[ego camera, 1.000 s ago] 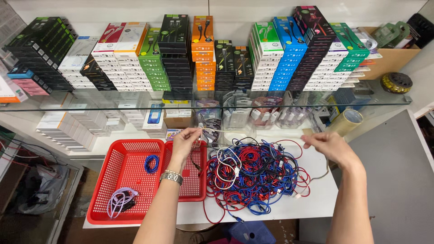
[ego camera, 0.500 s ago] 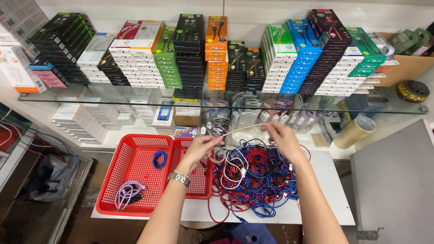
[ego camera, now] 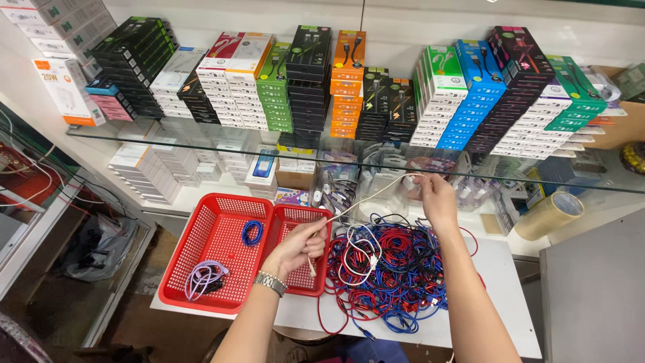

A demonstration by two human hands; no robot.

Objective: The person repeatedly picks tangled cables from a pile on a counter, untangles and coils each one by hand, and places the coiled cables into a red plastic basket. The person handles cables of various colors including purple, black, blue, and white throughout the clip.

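Cables mostly unsorted; the tangled heap (ego camera: 393, 279) of red, blue and white leads sits right of the red baskets (ego camera: 222, 255) (two coils inside); left hand (ego camera: 295, 245) and right hand (ego camera: 437, 198) pinch a white cable (ego camera: 366, 200) stretched between them.

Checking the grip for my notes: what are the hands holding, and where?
One white cable, stretched between them: left hand near one end, right hand near the other.

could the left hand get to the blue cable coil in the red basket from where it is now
Probably yes: the left hand hovers over the smaller red basket, and the blue cable coil lies uncovered in the open larger red basket beside it, though the hand holds a white cable.
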